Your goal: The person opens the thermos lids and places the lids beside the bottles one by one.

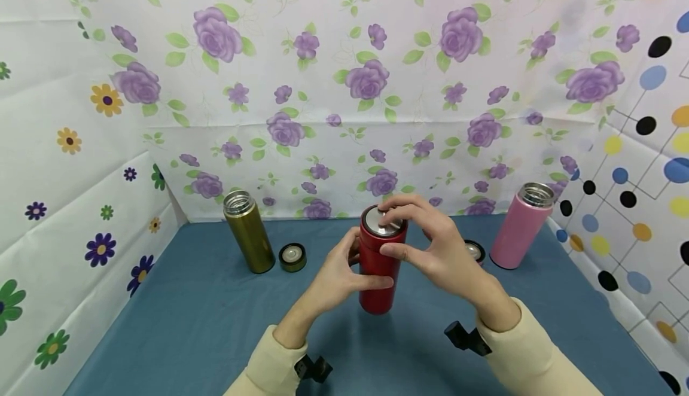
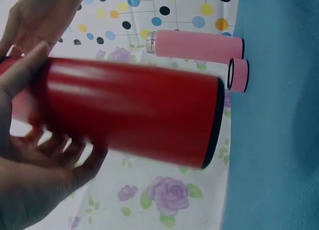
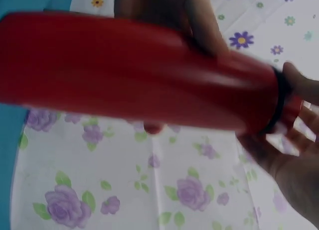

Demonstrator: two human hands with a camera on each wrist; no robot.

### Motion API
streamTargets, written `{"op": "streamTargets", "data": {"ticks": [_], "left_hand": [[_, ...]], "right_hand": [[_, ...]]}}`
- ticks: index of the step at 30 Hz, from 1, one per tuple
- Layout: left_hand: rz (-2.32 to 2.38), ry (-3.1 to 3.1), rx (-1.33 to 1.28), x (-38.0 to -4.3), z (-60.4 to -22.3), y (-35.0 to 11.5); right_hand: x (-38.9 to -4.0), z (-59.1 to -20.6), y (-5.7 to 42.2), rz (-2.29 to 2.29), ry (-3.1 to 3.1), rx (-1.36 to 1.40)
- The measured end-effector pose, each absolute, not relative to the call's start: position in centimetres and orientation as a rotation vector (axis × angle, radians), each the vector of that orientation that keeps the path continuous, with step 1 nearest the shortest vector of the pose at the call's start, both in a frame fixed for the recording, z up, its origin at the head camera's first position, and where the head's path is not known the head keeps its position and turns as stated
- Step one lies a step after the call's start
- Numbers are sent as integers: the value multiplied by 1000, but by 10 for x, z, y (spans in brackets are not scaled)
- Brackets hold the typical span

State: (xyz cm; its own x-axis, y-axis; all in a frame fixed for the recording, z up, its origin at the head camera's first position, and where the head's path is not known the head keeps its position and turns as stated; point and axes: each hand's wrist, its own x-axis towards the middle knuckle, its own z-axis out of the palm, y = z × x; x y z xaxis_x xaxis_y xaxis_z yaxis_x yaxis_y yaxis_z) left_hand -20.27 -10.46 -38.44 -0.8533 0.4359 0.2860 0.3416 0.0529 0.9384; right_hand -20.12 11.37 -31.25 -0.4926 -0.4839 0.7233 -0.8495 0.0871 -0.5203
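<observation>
A red vacuum flask (image 1: 375, 291) with a silver-topped lid (image 1: 383, 222) is held in front of me, its base seeming to hang above the table. My left hand (image 1: 336, 277) grips its body, the thumb across the near side and fingers round the back. With thumb and fingertips, my right hand (image 1: 438, 243) holds the lid at the top. A black ring (image 3: 280, 100) shows at the lid end in the right wrist view. The flask's black base (image 2: 214, 123) faces the table in the left wrist view.
An uncapped olive-gold flask (image 1: 250, 237) stands at left, its lid (image 1: 292, 257) beside it. At right stands an uncapped pink flask (image 1: 522, 228); its lid (image 1: 474, 250) is partly behind my right hand. Patterned sheets (image 1: 334, 168) line the back and sides of the blue table (image 1: 210, 324).
</observation>
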Motion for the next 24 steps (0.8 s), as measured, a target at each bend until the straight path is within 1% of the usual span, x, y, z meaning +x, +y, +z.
{"op": "streamTargets", "data": {"ticks": [4,8,12,19,24], "left_hand": [[1935,2090,885,-203,-383,-107],[1934,2062,908,-203,-383,-107],[1942,2153,872,-203,-383,-105],[1952,2263,817,-202,-384,-104],[1990,2266,777,-202,-385,-103]], "right_hand": [[-205,-306,124,1523,-2012,1472],[-206,-303,128,1551,-2033,1540],[-205,-305,127,1483,-2042,1477],[-200,-313,119,1330,-2006,1252],[-198,-317,111,1258,-2007,1196]]}}
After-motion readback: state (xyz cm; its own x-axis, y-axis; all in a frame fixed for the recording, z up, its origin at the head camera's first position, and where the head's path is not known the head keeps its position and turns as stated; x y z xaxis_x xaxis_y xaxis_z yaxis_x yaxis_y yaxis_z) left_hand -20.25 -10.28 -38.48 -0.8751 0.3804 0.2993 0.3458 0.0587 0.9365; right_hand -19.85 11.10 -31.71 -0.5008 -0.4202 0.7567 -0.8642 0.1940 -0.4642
